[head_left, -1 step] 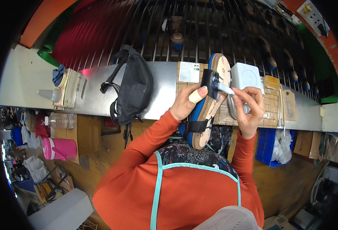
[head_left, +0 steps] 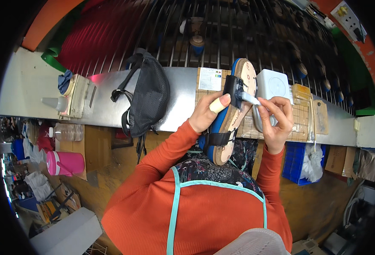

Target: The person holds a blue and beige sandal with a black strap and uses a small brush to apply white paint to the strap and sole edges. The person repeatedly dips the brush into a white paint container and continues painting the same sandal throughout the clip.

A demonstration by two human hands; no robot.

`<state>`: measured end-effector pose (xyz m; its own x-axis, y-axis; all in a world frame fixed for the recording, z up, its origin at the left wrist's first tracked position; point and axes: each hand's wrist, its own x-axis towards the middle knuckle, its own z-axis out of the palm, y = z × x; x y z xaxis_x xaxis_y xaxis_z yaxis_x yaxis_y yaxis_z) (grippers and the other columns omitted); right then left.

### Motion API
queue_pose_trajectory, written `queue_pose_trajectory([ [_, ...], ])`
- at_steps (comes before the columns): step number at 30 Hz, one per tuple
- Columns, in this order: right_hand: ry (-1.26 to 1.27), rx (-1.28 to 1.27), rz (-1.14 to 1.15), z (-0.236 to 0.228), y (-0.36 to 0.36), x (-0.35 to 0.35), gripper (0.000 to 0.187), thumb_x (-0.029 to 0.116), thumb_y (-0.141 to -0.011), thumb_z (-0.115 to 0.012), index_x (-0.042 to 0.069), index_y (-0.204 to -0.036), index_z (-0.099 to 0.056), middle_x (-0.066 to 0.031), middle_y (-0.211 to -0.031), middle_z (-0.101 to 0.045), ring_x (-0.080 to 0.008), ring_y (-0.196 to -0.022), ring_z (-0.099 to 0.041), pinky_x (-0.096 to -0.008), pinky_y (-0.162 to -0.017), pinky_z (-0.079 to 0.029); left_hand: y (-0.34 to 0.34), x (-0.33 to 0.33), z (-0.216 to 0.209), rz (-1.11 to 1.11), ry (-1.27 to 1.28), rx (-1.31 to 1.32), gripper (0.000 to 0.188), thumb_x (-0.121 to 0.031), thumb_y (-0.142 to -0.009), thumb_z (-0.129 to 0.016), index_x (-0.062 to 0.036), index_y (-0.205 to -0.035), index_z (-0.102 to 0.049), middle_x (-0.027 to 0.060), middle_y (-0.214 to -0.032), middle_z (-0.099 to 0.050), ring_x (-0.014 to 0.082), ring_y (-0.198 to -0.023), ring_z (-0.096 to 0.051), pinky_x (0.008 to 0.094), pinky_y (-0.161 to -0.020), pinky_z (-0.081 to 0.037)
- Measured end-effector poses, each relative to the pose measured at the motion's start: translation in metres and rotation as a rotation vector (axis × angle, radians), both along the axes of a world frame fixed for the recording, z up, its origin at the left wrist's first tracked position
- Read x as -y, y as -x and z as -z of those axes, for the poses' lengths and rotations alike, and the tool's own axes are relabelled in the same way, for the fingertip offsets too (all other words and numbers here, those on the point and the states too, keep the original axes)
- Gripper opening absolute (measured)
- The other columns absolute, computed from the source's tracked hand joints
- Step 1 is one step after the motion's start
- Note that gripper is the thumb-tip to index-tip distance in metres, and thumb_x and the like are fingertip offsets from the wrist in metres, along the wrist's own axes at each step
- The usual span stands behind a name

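Observation:
My left hand, its thumb wrapped in pale yellow tape, grips the side of a sandal. This sandal has a cork-coloured footbed, a blue sole edge and black straps, and it is held up at a tilt above the bench edge and my lap. My right hand pinches a small white flat strip between thumb and fingers. The strip's far end meets the inner side of the wide black strap; I cannot make out exactly what kind of thing it is.
A black mesh waist bag lies on the metal bench. Behind the sandal are taped cardboard and a white plastic container. More sandals rest on a metal-rod conveyor. A blue crate stands below right, a pink jug below left.

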<state>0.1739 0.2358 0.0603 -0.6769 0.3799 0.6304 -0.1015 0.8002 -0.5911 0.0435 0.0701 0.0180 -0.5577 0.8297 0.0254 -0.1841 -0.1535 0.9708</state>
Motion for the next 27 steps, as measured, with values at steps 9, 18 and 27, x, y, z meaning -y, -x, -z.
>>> queue_pose_trajectory([
  [9, -0.219, -0.01, -0.013, -0.004, -0.004, 0.005, 0.023, 0.007, -0.073, -0.077, 0.013, -0.096, -0.076, -0.001, -0.086, -0.06, -0.014, -0.073, -0.052, -0.0287, -0.074, -0.033, 0.004, -0.007, -0.006, -0.024, -0.031, 0.201, 0.069, -0.062, -0.094, -0.045, 0.0031, -0.109, -0.063, 0.0092, -0.094, -0.067, 0.0123, -0.08, -0.064, 0.0242, -0.071, -0.052],
  [18, -0.001, -0.007, 0.171, 0.008, 0.004, 0.018, 0.019, 0.009, -0.081, -0.074, 0.01, -0.099, -0.076, -0.0009, -0.087, -0.059, -0.0099, -0.063, -0.048, -0.0268, -0.072, -0.034, 0.001, -0.01, -0.008, -0.064, -0.18, 0.429, 0.067, -0.058, -0.096, -0.043, 0.0, -0.128, -0.052, 0.0105, -0.106, -0.066, 0.0121, -0.086, -0.066, 0.025, -0.075, -0.054],
  [27, 0.265, 0.045, 0.054, 0.021, -0.006, 0.053, 0.022, 0.004, -0.079, -0.074, 0.008, -0.1, -0.076, -0.0043, -0.093, -0.058, -0.0086, -0.07, -0.055, -0.0259, -0.075, -0.036, 0.004, 0.001, 0.005, -0.165, -0.105, 0.422, 0.067, -0.06, -0.094, -0.048, 0.0034, -0.112, -0.062, 0.0098, -0.097, -0.067, 0.0138, -0.083, -0.065, 0.026, -0.075, -0.053],
])
